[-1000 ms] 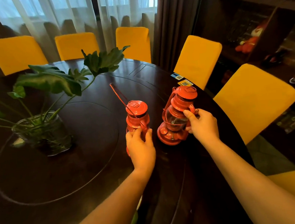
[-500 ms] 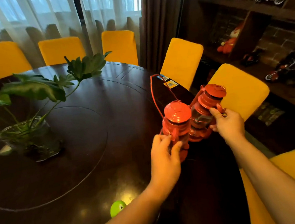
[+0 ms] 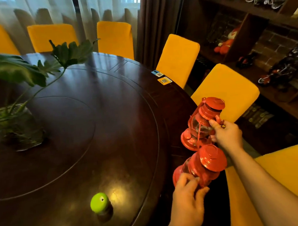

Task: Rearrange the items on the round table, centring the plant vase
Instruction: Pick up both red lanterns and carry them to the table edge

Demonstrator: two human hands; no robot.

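Note:
A glass plant vase with long green leaves stands at the left of the dark round table, off the inner turntable's middle. My right hand grips one red lantern at the table's right edge, tilted to the right. My left hand holds a second red lantern just below it, also tilted, over the table's rim. The two lanterns nearly touch.
A small jar with a green lid stands near the front of the table. Two stickers lie at the far right rim. Yellow chairs ring the table. Shelves with toys fill the right wall.
Both hands have carried the lanterns from the middle of the table to its right edge and tipped them over to the right. The view has swung right; the green-lidded jar came into sight.

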